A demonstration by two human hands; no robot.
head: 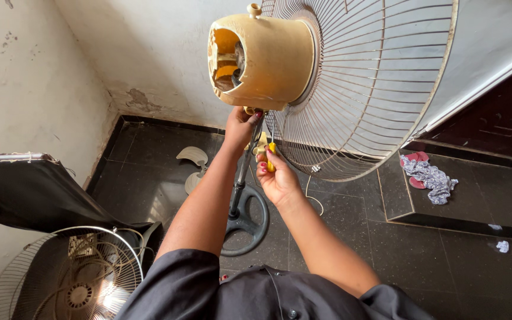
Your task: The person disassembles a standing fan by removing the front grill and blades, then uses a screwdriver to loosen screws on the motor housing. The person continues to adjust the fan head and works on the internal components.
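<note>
Gripping fan neck [250, 112] under yellowed motor housing [265, 59] with left hand [239, 125], fingers closed – right hand [277, 175] clamping yellow-handled screwdriver [269, 155] beside pole [241, 178]; wire grille [374, 83] tilting above dark floor [445, 266].

Two fans [327, 77], two hands [241, 127]

A yellowed motor housing [265, 62] and wide wire fan guard [374, 89] fill the space above, blocking any upward reach. Both hands crowd the fan pole [241, 178] just under the housing. Open dark floor [445, 266] lies to the right. On the left, a black chair back [31, 189] and a second fan guard [66, 278] close the way.
</note>
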